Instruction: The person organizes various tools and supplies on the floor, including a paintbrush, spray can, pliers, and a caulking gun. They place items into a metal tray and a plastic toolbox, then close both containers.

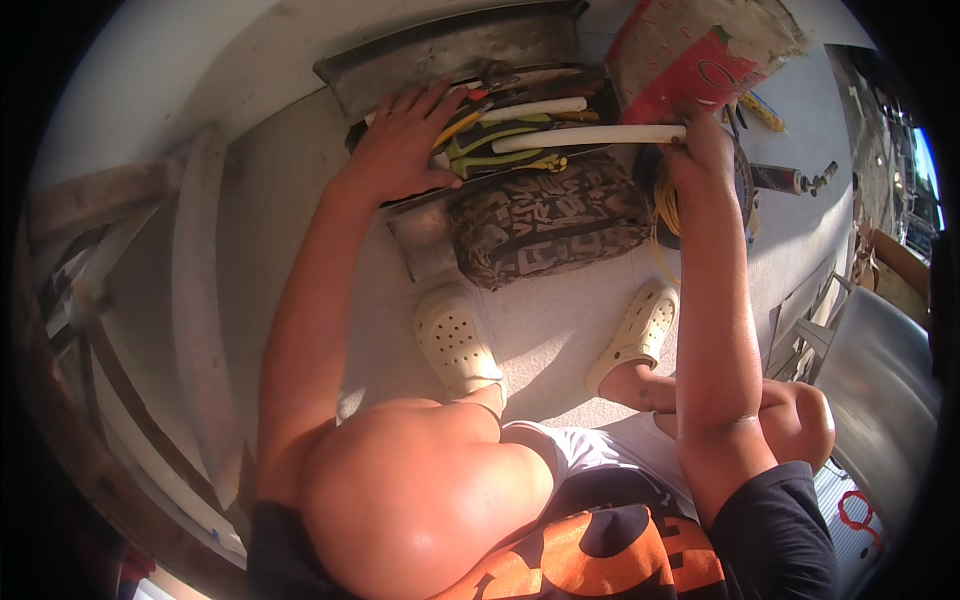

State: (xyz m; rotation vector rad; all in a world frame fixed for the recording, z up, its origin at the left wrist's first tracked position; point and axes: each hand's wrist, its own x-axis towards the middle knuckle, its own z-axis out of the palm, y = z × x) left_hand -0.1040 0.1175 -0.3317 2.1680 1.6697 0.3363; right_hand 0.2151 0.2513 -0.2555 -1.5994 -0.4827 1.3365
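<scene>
My left hand lies with fingers spread over the left end of an open metal toolbox, whose lid is tilted back. Inside is a jumble of hand tools, among them yellow-green handles and a second white tube. My right hand is closed round one end of a white plastic tube. The tube points left across the toolbox, its far end above the tools. In front of the box sits a dark bag with a light block pattern. The box's contents under my left palm are hidden.
A red and pale carton or sack stands behind my right hand. Beside my right wrist is a coil of yellow cord, with a canister farther right. A wooden frame rises at left, and a grey chair at right.
</scene>
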